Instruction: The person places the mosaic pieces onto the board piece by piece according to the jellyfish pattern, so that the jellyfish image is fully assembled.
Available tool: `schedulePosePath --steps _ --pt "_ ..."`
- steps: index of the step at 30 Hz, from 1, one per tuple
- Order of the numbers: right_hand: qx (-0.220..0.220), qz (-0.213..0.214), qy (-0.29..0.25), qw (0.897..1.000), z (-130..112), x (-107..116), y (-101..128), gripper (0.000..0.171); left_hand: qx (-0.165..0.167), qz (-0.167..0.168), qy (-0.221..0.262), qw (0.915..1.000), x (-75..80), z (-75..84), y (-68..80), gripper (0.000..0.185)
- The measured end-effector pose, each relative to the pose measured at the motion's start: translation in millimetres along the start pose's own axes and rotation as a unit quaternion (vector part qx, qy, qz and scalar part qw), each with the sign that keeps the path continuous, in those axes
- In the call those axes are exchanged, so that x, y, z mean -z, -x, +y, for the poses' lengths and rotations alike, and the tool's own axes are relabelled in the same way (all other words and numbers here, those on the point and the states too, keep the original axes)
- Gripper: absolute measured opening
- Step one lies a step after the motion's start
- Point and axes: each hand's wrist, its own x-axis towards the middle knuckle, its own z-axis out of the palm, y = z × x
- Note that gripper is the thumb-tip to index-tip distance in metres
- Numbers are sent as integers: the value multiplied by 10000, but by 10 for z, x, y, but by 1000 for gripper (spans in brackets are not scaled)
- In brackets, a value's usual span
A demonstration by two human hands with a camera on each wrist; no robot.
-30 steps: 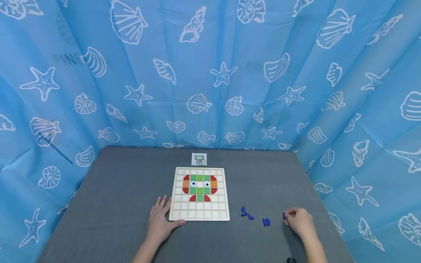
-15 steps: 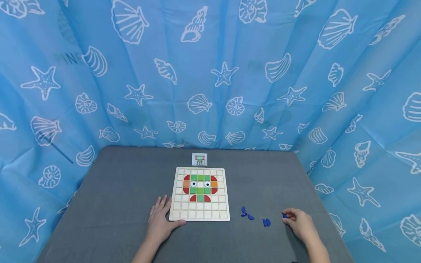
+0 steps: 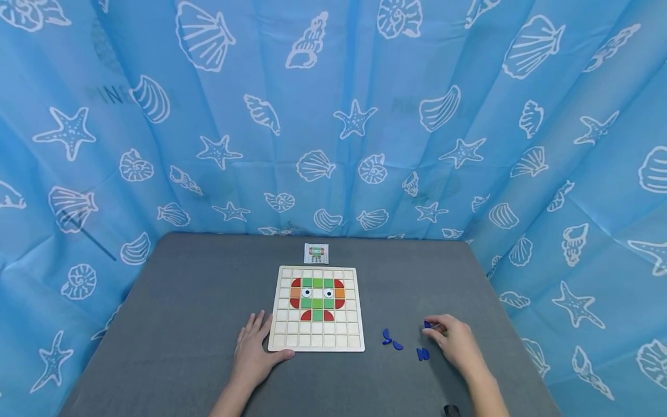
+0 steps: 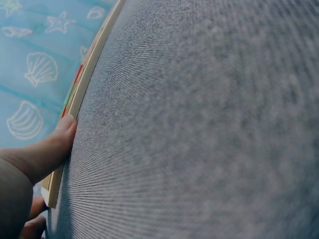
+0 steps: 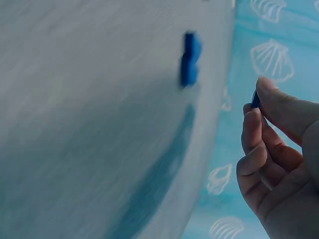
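In the head view a pale wooden grid board [image 3: 341, 341] lies on the table, with red, green and orange tiles and two eye discs set in it. My left hand [image 3: 253, 350] lies at its near left corner, fingers spread along the left side and thumb at the front edge; the left wrist view shows the thumb [image 4: 55, 144] touching that edge. To the right, my right hand [image 3: 458, 343] pinches a small blue tile [image 3: 427, 325] between thumb and fingers, held above the table. The right wrist view shows the tile [image 5: 255, 99] nearly edge-on.
Several loose blue tiles [image 3: 398, 345] lie right of the board, and a pair of blue tiles [image 3: 422, 354] sits nearer the right hand. A small pattern card [image 3: 316, 253] lies behind the board. A blue shell-print curtain [image 3: 333, 145] surrounds the grey table [image 3: 208, 278].
My right hand has lifted the blue tile and moved it left, above the pair of loose tiles. The left hand and the board have stayed in place.
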Motion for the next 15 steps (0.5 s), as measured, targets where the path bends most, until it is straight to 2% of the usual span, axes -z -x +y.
schedulePosePath --steps 15 --pt "899 164 -187 9956 -440 -155 -152 24 -49 23 5 10000 -15 -20 -5 118"
